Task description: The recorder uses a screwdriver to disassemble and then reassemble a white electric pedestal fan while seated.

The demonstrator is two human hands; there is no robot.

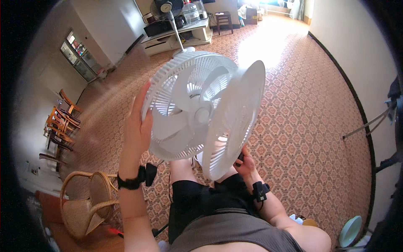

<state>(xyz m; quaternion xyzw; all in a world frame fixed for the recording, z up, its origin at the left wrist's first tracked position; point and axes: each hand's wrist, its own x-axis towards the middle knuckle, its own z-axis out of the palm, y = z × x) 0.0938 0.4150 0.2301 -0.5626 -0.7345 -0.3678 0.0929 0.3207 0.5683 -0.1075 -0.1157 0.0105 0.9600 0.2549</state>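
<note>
A white electric fan (202,113) is tilted in front of my body, its blades exposed inside the rear grille (168,69). The round white front grille (237,119) stands swung away from the blades on the right side, leaving a wedge-shaped gap. My left hand (138,122) grips the left rim of the rear grille, thumb toward the front and fingers along the outside. Below the front grille's lower right edge, my right hand (247,164) is closed near a small dark thing (240,157). Its fingers are partly hidden, and what it holds cannot be made out.
Beside my left arm stands a wicker chair (88,201); several wooden chairs (61,126) line the left wall. Far ahead are a low white cabinet (163,47), another standing fan (166,7) and a dark stool (223,22). A pale green basin (350,231) is at lower right.
</note>
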